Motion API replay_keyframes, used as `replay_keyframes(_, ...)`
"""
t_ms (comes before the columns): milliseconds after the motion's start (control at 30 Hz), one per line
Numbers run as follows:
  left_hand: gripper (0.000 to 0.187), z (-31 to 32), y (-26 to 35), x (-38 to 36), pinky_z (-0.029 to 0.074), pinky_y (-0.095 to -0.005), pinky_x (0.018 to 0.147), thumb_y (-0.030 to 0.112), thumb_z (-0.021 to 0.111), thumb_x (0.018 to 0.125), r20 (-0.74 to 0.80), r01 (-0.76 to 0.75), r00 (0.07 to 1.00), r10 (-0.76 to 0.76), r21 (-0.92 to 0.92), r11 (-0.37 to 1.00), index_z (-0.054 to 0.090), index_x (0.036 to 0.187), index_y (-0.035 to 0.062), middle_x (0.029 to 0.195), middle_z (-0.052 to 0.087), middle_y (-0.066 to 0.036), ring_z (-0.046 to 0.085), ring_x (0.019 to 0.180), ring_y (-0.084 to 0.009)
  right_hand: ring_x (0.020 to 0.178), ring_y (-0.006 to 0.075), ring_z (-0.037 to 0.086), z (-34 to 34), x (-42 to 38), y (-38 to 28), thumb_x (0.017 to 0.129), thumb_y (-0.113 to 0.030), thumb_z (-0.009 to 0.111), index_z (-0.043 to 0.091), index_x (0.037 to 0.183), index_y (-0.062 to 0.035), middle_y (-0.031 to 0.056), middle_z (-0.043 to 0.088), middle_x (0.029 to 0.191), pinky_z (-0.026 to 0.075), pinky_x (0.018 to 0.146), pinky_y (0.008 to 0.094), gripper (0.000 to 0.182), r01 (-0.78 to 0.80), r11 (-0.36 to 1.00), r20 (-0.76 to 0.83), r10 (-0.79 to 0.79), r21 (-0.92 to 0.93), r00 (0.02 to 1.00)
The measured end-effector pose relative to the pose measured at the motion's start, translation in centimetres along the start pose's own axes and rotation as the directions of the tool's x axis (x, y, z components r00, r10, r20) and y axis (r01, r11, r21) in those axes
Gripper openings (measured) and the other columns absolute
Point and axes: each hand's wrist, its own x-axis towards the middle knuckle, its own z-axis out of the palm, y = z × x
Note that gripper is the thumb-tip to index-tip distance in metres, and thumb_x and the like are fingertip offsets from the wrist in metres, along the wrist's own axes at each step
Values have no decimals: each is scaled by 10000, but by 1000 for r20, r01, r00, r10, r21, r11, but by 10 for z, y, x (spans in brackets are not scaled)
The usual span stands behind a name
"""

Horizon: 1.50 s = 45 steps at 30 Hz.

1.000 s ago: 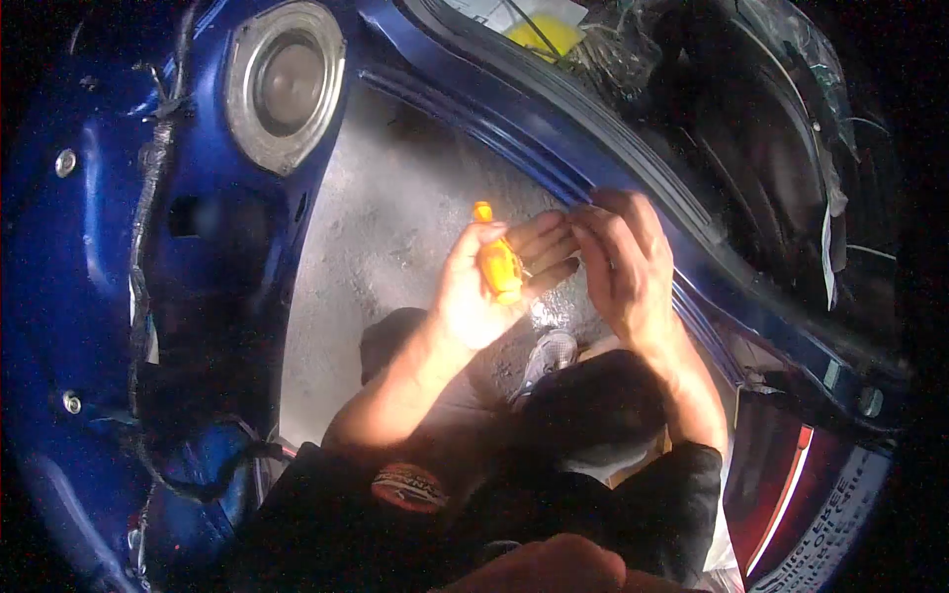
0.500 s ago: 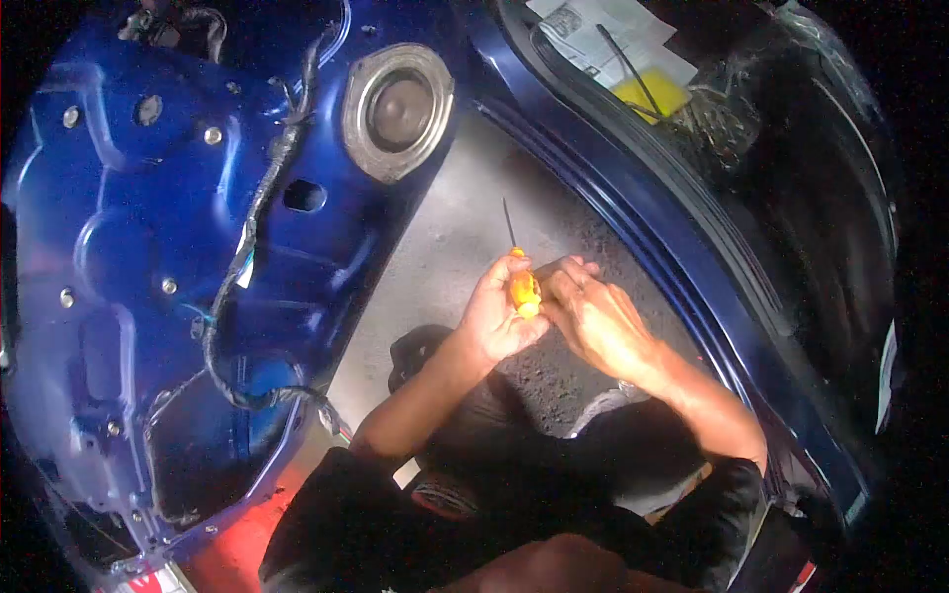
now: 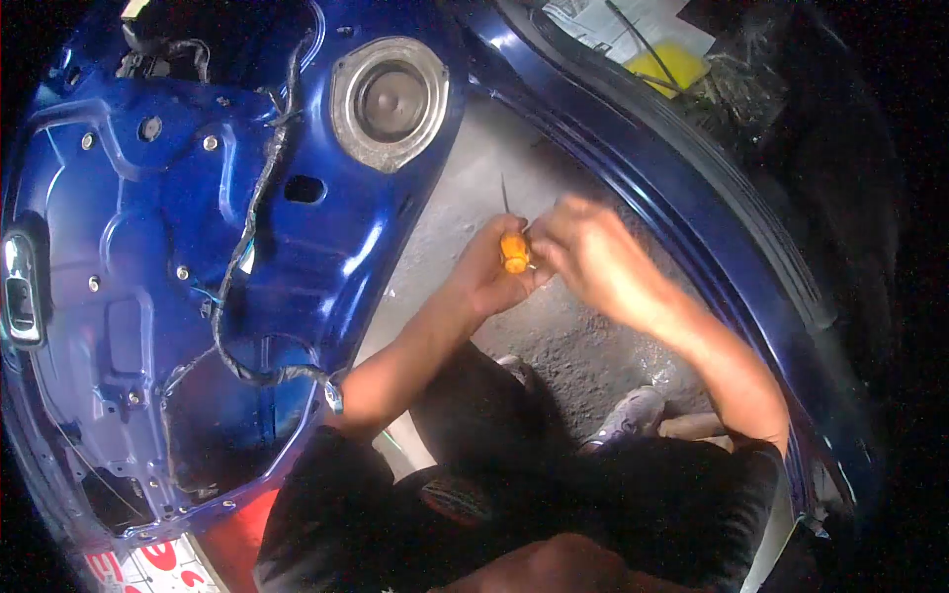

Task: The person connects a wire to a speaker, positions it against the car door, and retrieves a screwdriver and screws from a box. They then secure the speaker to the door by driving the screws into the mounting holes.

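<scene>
My left hand (image 3: 484, 272) is wrapped round the yellow-orange handle of a screwdriver (image 3: 514, 254). The thin dark shaft points away from me, and the butt of the handle faces me. Right beside it is my right hand (image 3: 588, 247), its fingers bent and pinched together close to the left fingertips. A small pale bit shows between the two hands, too small to name. Blur hides what the right fingers hold. Both hands are above the floor, between a blue car door (image 3: 267, 227) and the car's door sill (image 3: 633, 178).
On the door are a round speaker (image 3: 390, 104), a taped wiring harness (image 3: 259, 198) and a handle (image 3: 20, 287). Inside the car lie papers (image 3: 643, 30) and a yellow item (image 3: 667, 69). A shoe (image 3: 633, 415) rests on the rough floor (image 3: 563, 366). Red-and-white printed material (image 3: 153, 565) lies lower left.
Both hands have moved up and slightly away from me with the screwdriver. The right hand has lifted and turned, with its fingers nearer the handle. My view has shifted, showing more of the door's left side.
</scene>
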Motion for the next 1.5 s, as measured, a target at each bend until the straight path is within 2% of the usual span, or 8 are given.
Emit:
replay_keyframes(133,202,-20,15,21,561,-295,638,289,527,962,-95,81,993,-69,132,988,583,962,94,817,643,-9,642,712,-123,816,314,676,5,40,-1,830,-46,638,671,883,40,187,659,882,539,743,378,106,-75,958,-252,147,277,956)
replay_keyframes(167,238,-32,23,23,537,-231,599,358,569,967,28,20,999,-38,492,870,584,959,120,799,633,28,625,684,-64,827,265,674,17,48,-2,835,-40,643,675,916,32,161,661,901,545,738,355,112,-68,938,-289,173,341,942)
replay_keyframes(300,202,-62,39,28,547,-298,706,315,547,997,241,-60,968,-71,496,866,609,999,122,960,650,-1,643,845,-97,796,200,687,95,88,1,852,-59,655,680,945,11,129,677,922,558,691,307,119,53,791,-444,285,609,850)
replay_keyframes(433,142,-99,44,19,436,-298,735,258,623,963,265,-253,955,133,962,-105,605,959,117,867,552,50,505,793,-91,839,172,694,131,119,7,848,-38,673,696,974,-8,91,683,958,570,689,296,131,36,779,-478,347,626,807)
replay_keyframes(533,141,-110,41,10,400,-295,682,242,619,954,59,-102,974,217,976,192,579,922,111,829,504,62,452,758,-90,810,182,689,136,125,6,844,-52,688,705,968,-38,84,683,951,563,670,289,127,87,899,-583,203,430,787)
replay_keyframes(833,136,-109,52,16,383,-295,659,216,608,931,327,-323,945,20,939,-121,553,903,95,790,497,46,436,733,-91,791,210,666,154,132,-1,844,-55,695,713,947,-50,92,668,904,532,640,299,105,155,933,-692,124,326,711)
replay_keyframes(1233,186,-114,39,29,288,-241,508,247,597,959,275,-310,950,146,797,518,572,822,123,713,417,76,405,621,-29,796,315,643,154,137,-6,832,7,686,661,913,1,154,651,875,518,716,391,85,228,965,-741,-60,128,669)
replay_keyframes(1500,156,-106,36,28,281,-237,477,245,635,956,321,-394,919,231,696,600,564,864,141,704,460,69,417,597,-32,773,334,614,156,137,-11,848,9,670,645,890,11,169,601,828,499,688,414,50,200,974,-703,-65,111,708)
